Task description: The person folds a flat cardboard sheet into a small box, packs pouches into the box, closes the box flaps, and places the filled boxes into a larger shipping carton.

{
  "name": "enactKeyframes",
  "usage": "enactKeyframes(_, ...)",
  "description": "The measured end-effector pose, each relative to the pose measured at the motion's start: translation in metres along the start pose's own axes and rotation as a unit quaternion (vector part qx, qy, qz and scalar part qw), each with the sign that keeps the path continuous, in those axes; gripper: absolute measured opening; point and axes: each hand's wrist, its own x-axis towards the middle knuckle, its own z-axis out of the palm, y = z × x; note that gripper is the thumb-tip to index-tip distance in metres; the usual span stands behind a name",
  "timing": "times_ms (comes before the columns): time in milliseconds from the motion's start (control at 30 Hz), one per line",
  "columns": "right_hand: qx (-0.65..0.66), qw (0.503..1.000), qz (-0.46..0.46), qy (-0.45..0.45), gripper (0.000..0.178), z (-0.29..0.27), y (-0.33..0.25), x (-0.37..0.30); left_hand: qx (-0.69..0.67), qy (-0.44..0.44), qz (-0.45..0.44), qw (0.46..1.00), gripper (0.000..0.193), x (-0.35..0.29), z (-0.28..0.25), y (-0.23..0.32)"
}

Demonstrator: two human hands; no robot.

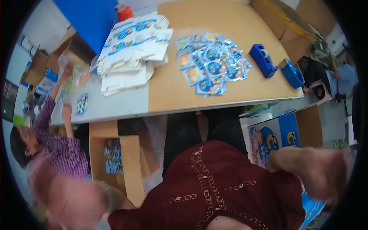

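My left hand [71, 199] is raised close at the lower left, smeared by motion, above the side of an open cardboard box with small blue packets [114, 157] inside. On the other side, my right hand [322, 172] is lifted near a printed blue and white carton [274, 140], and it too is blurred. I cannot make out the fingers of either hand, nor anything in them. Both hands are away from the table [168, 92], where a loose pile of small blue and clear packets [214, 63] lies in the middle.
Left of the packets rises a stack of flat white and blue cartons [130, 50], with a red object [124, 13] behind. A blue tape dispenser [263, 60] and a blue tape roll [292, 73] sit at the table's right. A co-worker in a purple patterned top [63, 153] reaches over the left end.
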Motion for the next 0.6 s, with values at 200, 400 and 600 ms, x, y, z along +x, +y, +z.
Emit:
enactKeyframes(200, -0.228, 0.801, 0.359, -0.422, 0.023, 0.054, 0.169, -0.078, -0.322, -0.392, 0.07, 0.859, 0.02, -0.167, 0.175, 0.181)
enactKeyframes(400, -0.211, 0.761, 0.235, -0.566, 0.048, 0.11, 0.208, -0.131, -0.324, -0.379, 0.164, 0.851, 0.017, -0.169, 0.245, 0.206)
enactKeyframes(600, -0.278, 0.706, 0.088, -0.646, 0.042, 0.139, 0.282, -0.169, -0.2, -0.319, 0.216, 0.901, 0.04, -0.125, 0.29, 0.187)
